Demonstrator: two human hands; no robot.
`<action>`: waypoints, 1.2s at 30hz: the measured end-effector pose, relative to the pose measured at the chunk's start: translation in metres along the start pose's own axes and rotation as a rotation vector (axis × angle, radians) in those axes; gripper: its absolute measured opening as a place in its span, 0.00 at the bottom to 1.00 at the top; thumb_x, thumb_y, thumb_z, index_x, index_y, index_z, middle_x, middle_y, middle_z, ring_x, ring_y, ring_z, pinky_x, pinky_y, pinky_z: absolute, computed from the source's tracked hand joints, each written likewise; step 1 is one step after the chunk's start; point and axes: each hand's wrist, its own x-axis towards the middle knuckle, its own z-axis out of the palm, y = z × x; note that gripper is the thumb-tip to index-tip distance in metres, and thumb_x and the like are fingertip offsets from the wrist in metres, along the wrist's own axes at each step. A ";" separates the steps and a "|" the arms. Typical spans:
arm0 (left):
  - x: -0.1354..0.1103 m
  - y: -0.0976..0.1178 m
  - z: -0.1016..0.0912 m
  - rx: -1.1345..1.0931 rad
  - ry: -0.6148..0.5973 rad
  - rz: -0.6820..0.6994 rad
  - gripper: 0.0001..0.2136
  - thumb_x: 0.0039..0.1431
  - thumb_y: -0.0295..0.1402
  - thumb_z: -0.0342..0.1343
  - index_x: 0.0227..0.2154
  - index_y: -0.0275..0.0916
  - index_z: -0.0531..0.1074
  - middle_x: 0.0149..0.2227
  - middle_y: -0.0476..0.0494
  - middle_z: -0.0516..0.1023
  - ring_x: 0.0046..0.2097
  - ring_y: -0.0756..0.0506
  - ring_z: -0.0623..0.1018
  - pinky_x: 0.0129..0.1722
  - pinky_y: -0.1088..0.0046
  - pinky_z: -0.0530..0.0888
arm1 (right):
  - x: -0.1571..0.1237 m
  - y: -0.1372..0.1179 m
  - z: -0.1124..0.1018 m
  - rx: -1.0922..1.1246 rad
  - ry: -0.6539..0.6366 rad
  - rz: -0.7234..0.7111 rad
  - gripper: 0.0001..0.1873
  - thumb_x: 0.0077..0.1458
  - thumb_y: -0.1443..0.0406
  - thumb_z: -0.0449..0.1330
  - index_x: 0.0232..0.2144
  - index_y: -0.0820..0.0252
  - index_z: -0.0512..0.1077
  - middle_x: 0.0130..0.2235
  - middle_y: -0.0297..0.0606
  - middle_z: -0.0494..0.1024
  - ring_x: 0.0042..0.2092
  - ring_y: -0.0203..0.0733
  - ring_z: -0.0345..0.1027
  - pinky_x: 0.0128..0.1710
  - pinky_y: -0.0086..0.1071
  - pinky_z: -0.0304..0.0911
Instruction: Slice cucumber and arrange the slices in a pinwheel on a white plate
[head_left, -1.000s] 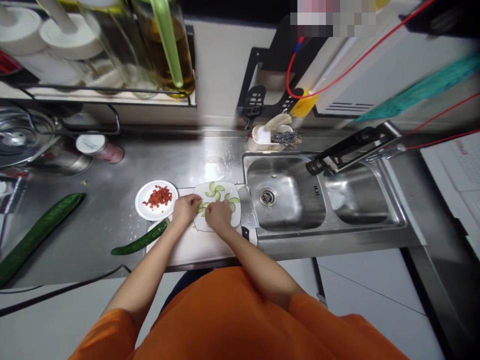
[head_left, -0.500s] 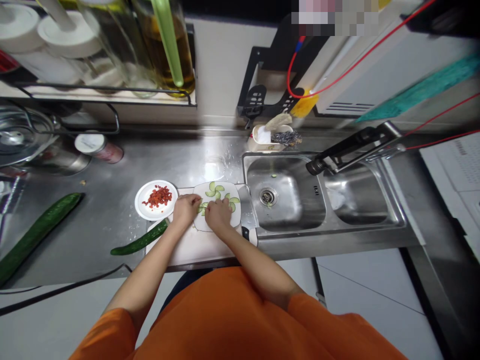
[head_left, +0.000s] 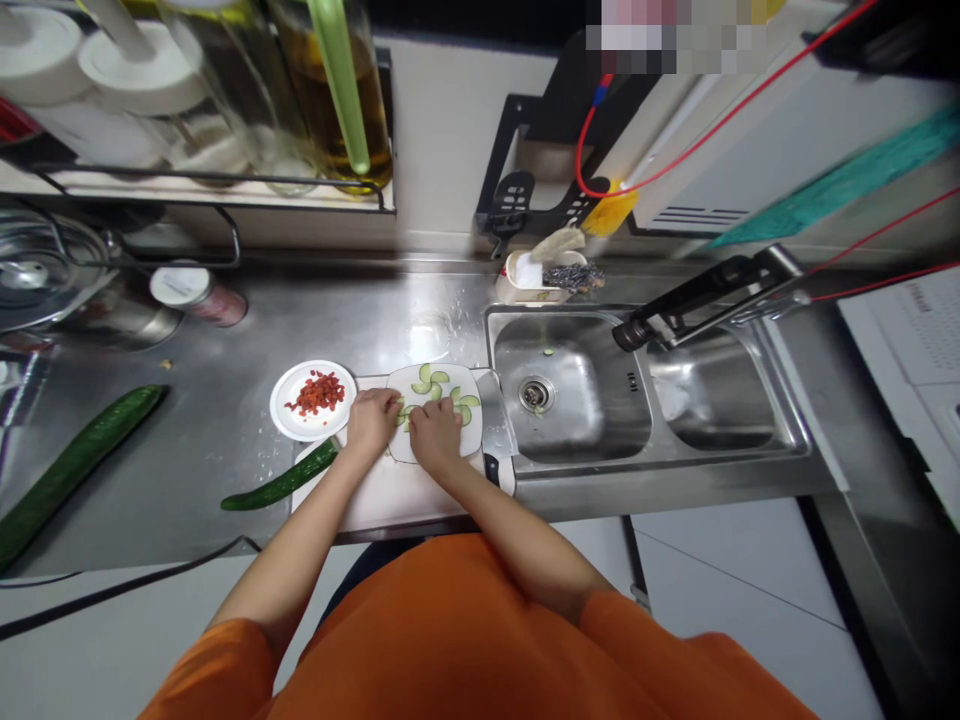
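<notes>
A white square plate [head_left: 471, 378] sits on a white cutting board [head_left: 390, 495] and carries several pale green cucumber slices [head_left: 429, 379] laid in a fan. My left hand [head_left: 369, 422] rests at the plate's left edge, fingers curled and pinched at a slice. My right hand [head_left: 435, 437] lies over the plate's near half, fingers bent down onto the slices; what they pinch is hidden. A cut cucumber half [head_left: 281, 481] lies at the board's left edge.
A round white plate [head_left: 289, 418] of red chopped bits stands left of the board. A whole cucumber [head_left: 67, 470] lies far left on the steel counter. A double sink [head_left: 637, 395] with black faucet [head_left: 697, 295] is to the right. Oil bottles sit on a shelf above.
Both hands stay on the square plate; the right hand has shifted very slightly toward the left hand. Nothing else has moved.
</notes>
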 end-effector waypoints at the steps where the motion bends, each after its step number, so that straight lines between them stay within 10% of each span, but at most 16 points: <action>1: 0.000 0.000 0.000 -0.001 0.002 0.002 0.09 0.56 0.30 0.52 0.35 0.38 0.77 0.37 0.40 0.80 0.41 0.42 0.76 0.48 0.64 0.69 | -0.002 0.000 0.001 -0.010 -0.005 -0.017 0.15 0.63 0.66 0.48 0.41 0.57 0.74 0.46 0.46 0.72 0.53 0.53 0.53 0.41 0.41 0.52; 19: -0.019 -0.004 -0.024 -0.114 0.196 -0.091 0.12 0.58 0.35 0.50 0.33 0.39 0.78 0.35 0.43 0.80 0.38 0.43 0.76 0.44 0.66 0.70 | -0.021 0.016 -0.004 0.005 0.050 -0.038 0.13 0.63 0.64 0.51 0.37 0.56 0.76 0.40 0.43 0.76 0.49 0.50 0.55 0.37 0.37 0.48; 27: -0.068 -0.044 -0.044 0.029 0.296 -0.353 0.13 0.57 0.39 0.50 0.35 0.39 0.76 0.33 0.42 0.78 0.36 0.43 0.75 0.42 0.67 0.69 | -0.051 0.046 -0.015 0.070 0.111 0.093 0.12 0.63 0.62 0.54 0.35 0.54 0.77 0.38 0.38 0.78 0.47 0.46 0.58 0.34 0.35 0.43; 36: -0.058 -0.069 -0.050 0.266 0.288 -0.476 0.16 0.56 0.38 0.47 0.37 0.36 0.78 0.34 0.34 0.77 0.40 0.38 0.74 0.44 0.61 0.69 | -0.061 0.055 -0.008 0.049 0.115 0.120 0.10 0.62 0.63 0.56 0.34 0.53 0.78 0.37 0.36 0.78 0.47 0.43 0.58 0.33 0.34 0.41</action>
